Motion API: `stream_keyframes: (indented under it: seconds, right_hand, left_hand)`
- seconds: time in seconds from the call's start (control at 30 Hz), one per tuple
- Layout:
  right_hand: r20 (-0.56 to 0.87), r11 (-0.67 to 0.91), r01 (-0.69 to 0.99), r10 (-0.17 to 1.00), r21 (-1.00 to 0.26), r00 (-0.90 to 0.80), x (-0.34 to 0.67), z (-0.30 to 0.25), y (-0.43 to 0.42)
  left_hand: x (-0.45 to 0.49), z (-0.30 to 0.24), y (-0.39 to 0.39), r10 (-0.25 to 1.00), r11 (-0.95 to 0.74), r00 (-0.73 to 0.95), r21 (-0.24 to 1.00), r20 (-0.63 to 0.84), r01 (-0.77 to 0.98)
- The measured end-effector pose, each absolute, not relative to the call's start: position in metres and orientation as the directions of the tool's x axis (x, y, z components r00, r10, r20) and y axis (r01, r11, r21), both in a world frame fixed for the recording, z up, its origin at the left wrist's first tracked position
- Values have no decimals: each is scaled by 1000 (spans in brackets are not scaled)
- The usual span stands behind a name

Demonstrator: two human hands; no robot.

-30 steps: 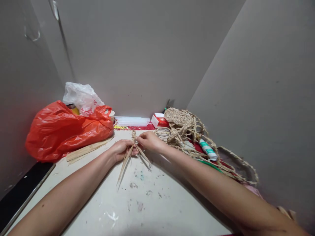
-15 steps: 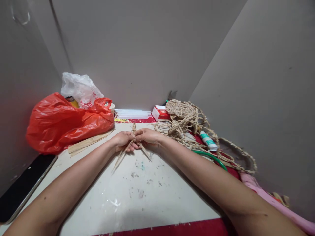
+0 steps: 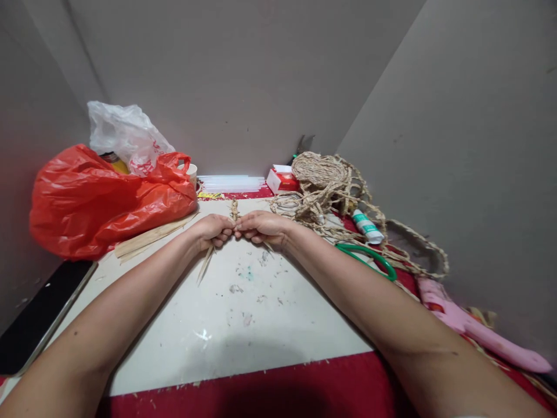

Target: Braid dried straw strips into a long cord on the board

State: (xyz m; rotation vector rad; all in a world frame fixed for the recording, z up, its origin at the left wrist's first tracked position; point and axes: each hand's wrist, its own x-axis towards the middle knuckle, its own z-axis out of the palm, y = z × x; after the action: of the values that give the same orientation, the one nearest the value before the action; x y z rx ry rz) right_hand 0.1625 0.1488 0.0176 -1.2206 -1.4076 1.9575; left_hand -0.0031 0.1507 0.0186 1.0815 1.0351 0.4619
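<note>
The left grip (image 3: 215, 230) and right grip (image 3: 263, 224) are bare hands with slim fingers. Just behind each, a narrow wrist widens smoothly into the bare left forearm (image 3: 143, 299) and right forearm (image 3: 343, 287). Well back from the left grip sits a small round spot (image 3: 76, 333); well back from the right, a fine crease (image 3: 435, 352).

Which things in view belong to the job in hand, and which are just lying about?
Job in hand:
braided strand, in left hand and right hand
probably flat dry strips, rope coil

Apparently just lying about:
red bag
white bag
black flat device
red and white box
</note>
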Motion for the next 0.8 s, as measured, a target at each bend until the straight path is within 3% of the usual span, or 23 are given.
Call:
stream_keyframes:
  seconds: [0.43, 0.8]
  right_hand:
    - [-348, -152, 421, 828, -894, -440, 162, 25, 149]
    - [-473, -426, 210, 740, -880, -479, 157, 20, 149]
  left_hand:
    - [-4, 21, 152, 746, 448, 469, 877, -473, 172]
    - [-8, 15, 154, 839, 301, 408, 931, -361, 206]
